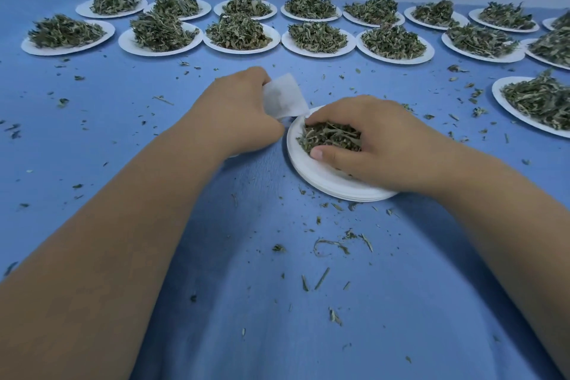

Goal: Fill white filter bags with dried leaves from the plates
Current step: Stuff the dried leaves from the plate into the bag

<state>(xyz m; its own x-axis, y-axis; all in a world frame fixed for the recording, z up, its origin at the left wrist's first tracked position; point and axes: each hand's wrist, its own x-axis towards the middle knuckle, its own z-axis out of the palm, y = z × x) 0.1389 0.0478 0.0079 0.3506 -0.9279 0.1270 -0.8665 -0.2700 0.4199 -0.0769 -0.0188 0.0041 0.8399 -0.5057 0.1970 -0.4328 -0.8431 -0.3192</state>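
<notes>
now right hand (pixel 379 142) curled round dried green leaves (pixel 330 136) on white paper plate (pixel 311 176); left hand (pixel 237 111) pinches white filter bag (pixel 285 97); best keep bag mouth close over plate.

Herb-packing workroom: rows of leaf-heaped plates (pixel 319 54)

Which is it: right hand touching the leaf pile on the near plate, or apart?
Touching. In the head view the right hand curls fingers and thumb round the leaf pile on the near plate.
</notes>
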